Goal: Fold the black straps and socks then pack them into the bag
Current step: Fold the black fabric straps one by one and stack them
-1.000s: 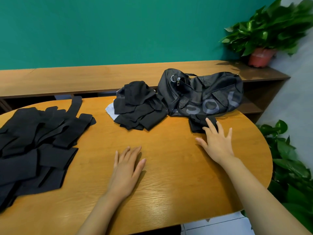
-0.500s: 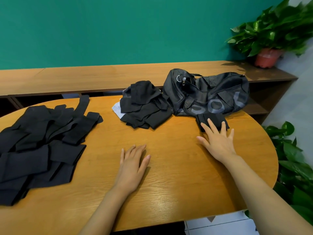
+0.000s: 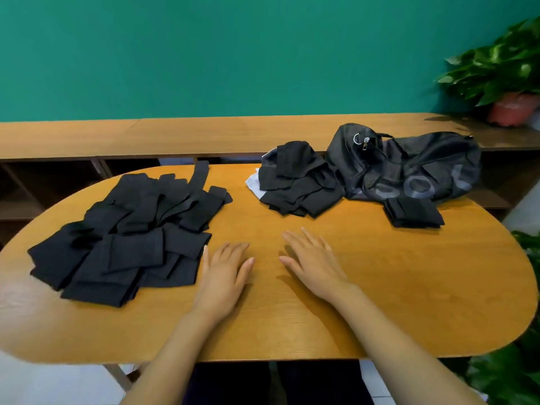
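The black straps (image 3: 125, 238) lie in a loose, overlapping pile on the left part of the wooden table (image 3: 394, 287), with one long strip reaching toward the far edge. A smaller heap of dark socks (image 3: 298, 182) sits near the far middle, partly over a pale cloth (image 3: 253, 182). Just to its right is the black bag (image 3: 409, 168), slumped on its side and touching the heap, its zip pull showing near the top. A small folded black bundle (image 3: 413, 213) rests against the bag's near side.

The left hand (image 3: 225, 270) lies palm down on the bare wood, fingers straight and close together, thumb angled out. Its little finger is just beside the edge of the strap pile; whether it touches the cloth cannot be told. The right hand (image 3: 312, 258) is also palm down near it, fingers straight and slightly fanned. Neither hand holds anything.

Behind the table runs a low wooden shelf (image 3: 175, 135) along a green wall (image 3: 233, 54), with a potted plant (image 3: 502, 80) at its right end.
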`<state>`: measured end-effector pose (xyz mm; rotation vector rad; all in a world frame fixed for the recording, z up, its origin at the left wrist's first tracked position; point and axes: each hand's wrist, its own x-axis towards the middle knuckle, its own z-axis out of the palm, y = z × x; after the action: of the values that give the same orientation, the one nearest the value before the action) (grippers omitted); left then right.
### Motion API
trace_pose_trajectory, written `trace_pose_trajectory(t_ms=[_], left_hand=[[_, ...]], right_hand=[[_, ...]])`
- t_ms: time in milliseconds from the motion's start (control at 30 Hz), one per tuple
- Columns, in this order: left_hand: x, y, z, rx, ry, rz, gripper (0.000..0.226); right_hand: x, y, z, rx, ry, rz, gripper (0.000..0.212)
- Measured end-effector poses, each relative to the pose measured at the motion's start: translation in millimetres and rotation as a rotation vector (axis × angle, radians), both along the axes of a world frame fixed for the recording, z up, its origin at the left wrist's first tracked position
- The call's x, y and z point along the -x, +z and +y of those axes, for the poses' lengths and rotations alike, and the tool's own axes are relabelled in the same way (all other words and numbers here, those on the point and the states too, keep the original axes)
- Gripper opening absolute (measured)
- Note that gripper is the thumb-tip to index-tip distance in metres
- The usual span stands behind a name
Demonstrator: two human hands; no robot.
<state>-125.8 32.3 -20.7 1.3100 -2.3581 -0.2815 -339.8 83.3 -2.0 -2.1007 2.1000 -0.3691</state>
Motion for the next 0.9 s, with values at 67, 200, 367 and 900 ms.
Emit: trace_pose_trajectory(t_ms=[67,200,367,900], left_hand=[[-31,2,-7,0.016,0.062,-0.023,0.078],[-87,-1,-29,0.107,0.241,-0.157,0.071],[-114,-5,-43,0.099,0.317,-0.232,0.049],[-121,-20,-43,0.155,0.327,-0.237,0.057]], right_hand=[[-30,-3,-12,-0.022,0.063,-0.004,0.062],[-91,-6,-39,-0.088,0.204,-0.035,0.061],[-146,-8,-70,-0.111,0.403,0.022,0.046],[-49,-26,-14,0.026,0.381,0.068,0.064]])
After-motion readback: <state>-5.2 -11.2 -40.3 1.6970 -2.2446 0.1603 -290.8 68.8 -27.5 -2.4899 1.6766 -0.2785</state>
